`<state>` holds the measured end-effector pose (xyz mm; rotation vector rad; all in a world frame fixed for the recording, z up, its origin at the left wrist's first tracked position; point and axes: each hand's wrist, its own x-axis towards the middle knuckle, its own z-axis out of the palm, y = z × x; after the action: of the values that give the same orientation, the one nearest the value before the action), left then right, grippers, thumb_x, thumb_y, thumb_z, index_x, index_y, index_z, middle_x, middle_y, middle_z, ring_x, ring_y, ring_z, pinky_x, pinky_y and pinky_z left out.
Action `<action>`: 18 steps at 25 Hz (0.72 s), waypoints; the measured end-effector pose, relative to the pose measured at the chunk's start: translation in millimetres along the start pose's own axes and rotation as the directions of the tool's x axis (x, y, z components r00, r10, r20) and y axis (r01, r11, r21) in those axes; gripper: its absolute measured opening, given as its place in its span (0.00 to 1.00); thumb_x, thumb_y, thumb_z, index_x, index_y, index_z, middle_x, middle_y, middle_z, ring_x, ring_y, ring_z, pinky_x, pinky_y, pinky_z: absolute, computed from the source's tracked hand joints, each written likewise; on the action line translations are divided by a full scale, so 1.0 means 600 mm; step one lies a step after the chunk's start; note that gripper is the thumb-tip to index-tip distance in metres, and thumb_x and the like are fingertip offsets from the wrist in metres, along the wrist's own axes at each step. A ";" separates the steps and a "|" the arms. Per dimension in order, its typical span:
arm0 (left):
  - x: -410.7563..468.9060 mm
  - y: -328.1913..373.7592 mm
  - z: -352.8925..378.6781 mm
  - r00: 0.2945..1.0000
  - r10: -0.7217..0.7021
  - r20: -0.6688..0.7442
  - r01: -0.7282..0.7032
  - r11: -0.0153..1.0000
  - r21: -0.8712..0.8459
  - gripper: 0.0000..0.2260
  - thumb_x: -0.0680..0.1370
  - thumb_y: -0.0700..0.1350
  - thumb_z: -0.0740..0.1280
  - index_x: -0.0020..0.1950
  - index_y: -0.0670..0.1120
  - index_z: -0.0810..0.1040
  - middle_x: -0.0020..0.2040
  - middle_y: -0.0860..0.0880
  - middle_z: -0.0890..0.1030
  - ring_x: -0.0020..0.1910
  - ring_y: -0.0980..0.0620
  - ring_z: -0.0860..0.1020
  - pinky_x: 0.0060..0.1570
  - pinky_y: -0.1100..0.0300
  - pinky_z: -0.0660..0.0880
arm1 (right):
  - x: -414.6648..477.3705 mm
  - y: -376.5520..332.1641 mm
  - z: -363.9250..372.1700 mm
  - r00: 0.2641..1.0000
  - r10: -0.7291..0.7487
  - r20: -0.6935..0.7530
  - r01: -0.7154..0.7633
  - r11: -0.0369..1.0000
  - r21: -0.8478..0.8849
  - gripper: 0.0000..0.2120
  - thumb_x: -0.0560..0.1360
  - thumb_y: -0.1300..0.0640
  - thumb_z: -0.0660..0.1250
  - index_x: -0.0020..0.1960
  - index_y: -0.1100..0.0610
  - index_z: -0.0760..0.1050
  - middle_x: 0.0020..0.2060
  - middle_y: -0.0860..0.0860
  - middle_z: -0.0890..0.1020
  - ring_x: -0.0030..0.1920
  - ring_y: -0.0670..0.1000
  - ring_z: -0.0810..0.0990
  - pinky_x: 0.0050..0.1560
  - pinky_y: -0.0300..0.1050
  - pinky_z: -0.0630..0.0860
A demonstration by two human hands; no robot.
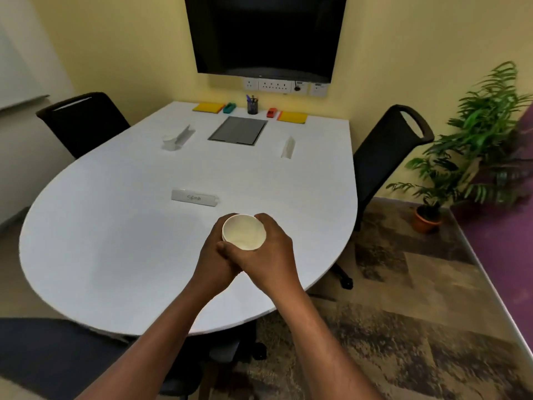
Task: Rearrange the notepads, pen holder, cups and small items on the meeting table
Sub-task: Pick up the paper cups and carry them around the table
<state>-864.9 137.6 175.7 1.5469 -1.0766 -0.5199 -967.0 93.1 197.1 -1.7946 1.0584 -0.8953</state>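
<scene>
A white paper cup (pixel 243 231) stands upright near the front of the white meeting table (pixel 115 226), gripped from both sides by my left hand (pixel 215 262) and my right hand (pixel 269 254). Just beyond it lies a white name card (pixel 193 197). A second white cup (pixel 168 139) stands at the far left beside another name card (pixel 184 134). A third name card (pixel 288 147) is at the far right. Along the back edge sit a yellow notepad (pixel 208 107), a green item (pixel 229 107), a pen holder (pixel 252 105), a red item (pixel 271 112) and another yellow notepad (pixel 292 117).
A grey cable hatch (pixel 238 130) is set into the table. Black chairs stand at the left (pixel 82 119), the right (pixel 386 151) and close in front (pixel 57 356). A dark screen (pixel 265 36) hangs on the wall. A potted plant (pixel 461 151) stands at the right.
</scene>
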 end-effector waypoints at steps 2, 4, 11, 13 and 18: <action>0.049 -0.016 0.010 1.000 -0.022 -0.018 0.021 0.999 -0.028 0.25 0.71 0.31 0.69 0.54 0.60 0.71 0.52 0.59 0.78 0.47 0.71 0.77 0.40 0.78 0.72 | 0.052 0.009 0.008 1.000 -0.009 0.028 0.009 1.000 -0.007 0.33 0.57 0.38 0.77 0.56 0.51 0.71 0.50 0.44 0.78 0.50 0.45 0.76 0.44 0.34 0.72; 0.091 -0.023 0.018 0.998 -0.043 -0.037 0.041 0.997 -0.060 0.24 0.72 0.30 0.68 0.54 0.58 0.71 0.51 0.59 0.78 0.47 0.71 0.77 0.39 0.77 0.72 | 0.099 0.012 0.009 0.998 -0.002 0.055 0.003 1.000 -0.019 0.33 0.57 0.38 0.77 0.56 0.51 0.72 0.49 0.44 0.78 0.50 0.45 0.77 0.43 0.33 0.71; 0.235 -0.066 0.017 0.992 -0.095 -0.087 0.089 0.994 -0.062 0.28 0.67 0.28 0.71 0.55 0.57 0.72 0.50 0.58 0.79 0.47 0.70 0.78 0.36 0.76 0.73 | 0.259 0.015 0.041 0.995 -0.029 0.091 0.027 0.999 0.018 0.31 0.59 0.41 0.78 0.57 0.50 0.72 0.50 0.44 0.79 0.50 0.45 0.77 0.43 0.31 0.72; 0.250 -0.093 0.012 0.979 -0.152 -0.133 0.142 0.987 -0.077 0.29 0.64 0.31 0.76 0.55 0.58 0.73 0.49 0.60 0.81 0.48 0.65 0.79 0.36 0.72 0.75 | 0.294 0.018 0.046 0.996 -0.043 0.077 0.040 0.998 0.043 0.29 0.60 0.41 0.78 0.56 0.48 0.73 0.48 0.41 0.79 0.47 0.42 0.77 0.40 0.26 0.69; 0.292 -0.151 -0.007 0.885 -0.263 -0.384 0.261 0.964 -0.058 0.28 0.61 0.43 0.81 0.56 0.55 0.73 0.51 0.58 0.79 0.51 0.56 0.78 0.48 0.46 0.79 | 0.433 0.038 0.063 0.997 0.001 0.078 -0.012 0.991 0.135 0.27 0.58 0.35 0.75 0.51 0.45 0.72 0.43 0.38 0.77 0.44 0.37 0.76 0.37 0.30 0.70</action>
<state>-744.8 -12.1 130.9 1.7135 -0.5631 -0.3714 -840.4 -138.0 202.1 -1.6982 0.9315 -0.8659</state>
